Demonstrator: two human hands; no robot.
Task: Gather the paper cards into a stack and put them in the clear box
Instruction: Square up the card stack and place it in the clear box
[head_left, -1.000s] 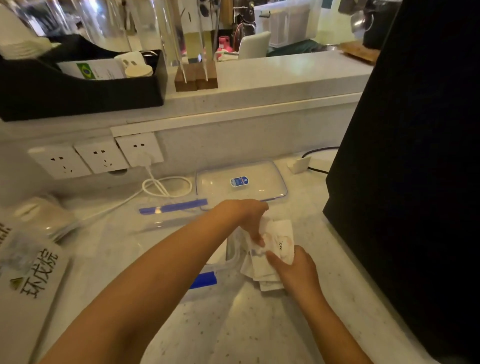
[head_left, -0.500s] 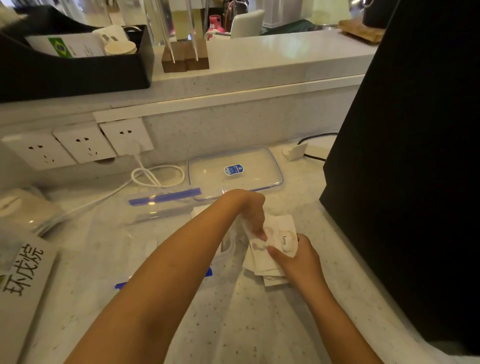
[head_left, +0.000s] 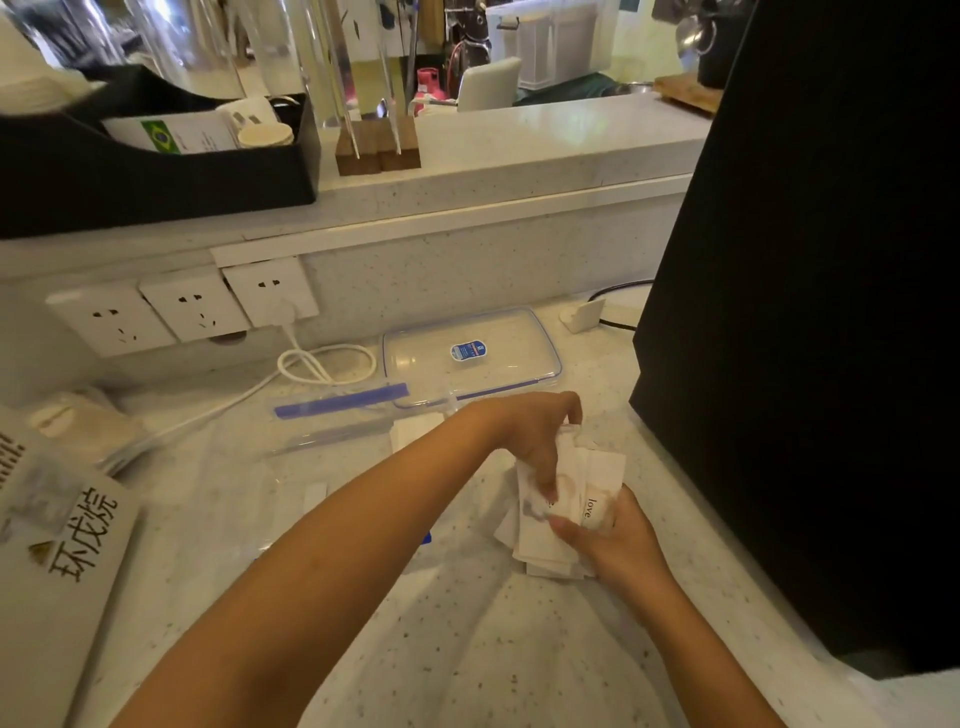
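A loose stack of white paper cards (head_left: 597, 480), the top one printed "love", sits between both hands just above the counter. My right hand (head_left: 618, 540) grips the stack from its near end, thumb on top. My left hand (head_left: 535, 431) reaches across from the left and presses its fingers down on the far part of the cards. The clear box (head_left: 332, 431) with blue clips lies to the left, partly hidden behind my left forearm. One card (head_left: 418, 431) shows inside it. The box's clear lid (head_left: 470, 356) with a blue label lies flat further back.
A large black appliance (head_left: 810, 312) fills the right side, close to the cards. White wall sockets (head_left: 192, 306) and a coiled white cable (head_left: 324, 364) sit at the back left. A white package with printed characters (head_left: 67, 561) lies at the left. A black organiser tray (head_left: 156, 161) stands on the raised ledge.
Both hands have stayed on the cards, shifting them slightly. My left fingers have slid along the top of the stack. The camera has tilted, so the scene sits differently in the frame.
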